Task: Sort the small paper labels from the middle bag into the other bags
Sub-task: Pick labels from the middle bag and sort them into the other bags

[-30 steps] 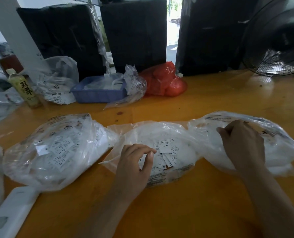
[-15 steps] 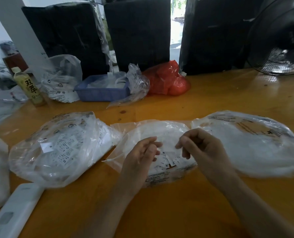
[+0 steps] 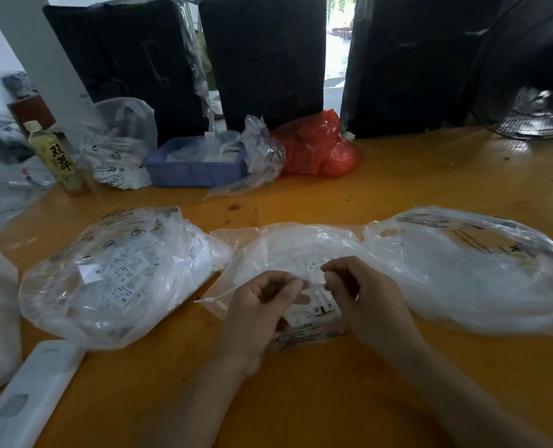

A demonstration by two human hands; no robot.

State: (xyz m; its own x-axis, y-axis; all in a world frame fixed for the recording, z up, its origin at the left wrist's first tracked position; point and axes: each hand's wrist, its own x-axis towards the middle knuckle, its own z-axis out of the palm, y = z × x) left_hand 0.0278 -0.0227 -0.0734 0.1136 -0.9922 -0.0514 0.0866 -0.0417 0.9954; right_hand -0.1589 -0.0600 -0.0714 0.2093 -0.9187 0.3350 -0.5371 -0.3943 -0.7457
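Note:
Three clear plastic bags lie in a row on the orange table. The middle bag [image 3: 288, 250] holds small white paper labels [image 3: 320, 307]. Over its opening, my left hand [image 3: 259, 315] has its fingers curled and pinched; whether a label sits between them I cannot tell. My right hand [image 3: 362, 299] pinches one small printed label [image 3: 314, 266] just above the pile. The left bag [image 3: 113, 276] shows several printed labels through the plastic. The right bag [image 3: 469, 273] looks filled with white contents.
Behind the bags stand a blue basket [image 3: 194, 169], a red plastic bag [image 3: 317, 150], a crumpled clear bag [image 3: 120, 147] and a drink bottle [image 3: 58, 160]. A white flat device [image 3: 26, 392] lies near left. A fan [image 3: 534, 76] stands far right. Black bundles line the back.
My right hand left the right bag and came over the middle bag, where it now pinches a label. My left hand stayed at the middle bag, moving slightly.

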